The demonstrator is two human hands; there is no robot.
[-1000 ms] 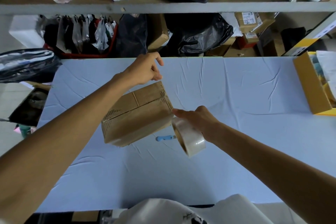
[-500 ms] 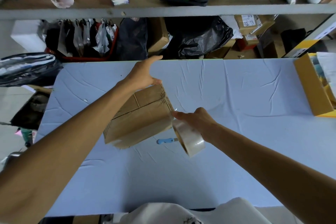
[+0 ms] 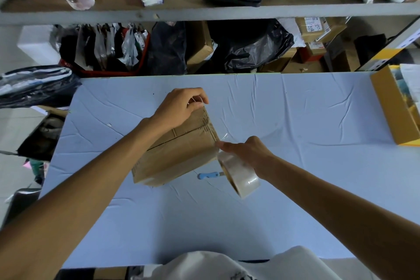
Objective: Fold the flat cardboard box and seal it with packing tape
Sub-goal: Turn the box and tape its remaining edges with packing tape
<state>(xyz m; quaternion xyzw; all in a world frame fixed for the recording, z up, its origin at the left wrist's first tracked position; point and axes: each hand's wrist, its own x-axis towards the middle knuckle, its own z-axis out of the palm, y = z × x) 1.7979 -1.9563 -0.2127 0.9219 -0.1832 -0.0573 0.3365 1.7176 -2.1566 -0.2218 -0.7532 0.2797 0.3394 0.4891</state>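
Now the box [image 3: 179,150] sits near the middle of the desk [image 3: 295,120], already folded up. It looks light and stiff, but its thin walls could bend if pushed hard. The left hand [image 3: 179,107] is curled over its far corner, at 12 o'clock, a good place to hold. The right hand [image 3: 247,150] grips the tape roll [image 3: 241,177] at the box's 3 o'clock edge. The clear tape is shiny and hard to see. A small blue tool [image 3: 208,175] is partly hidden behind the roll. The box's underside cannot be seen.
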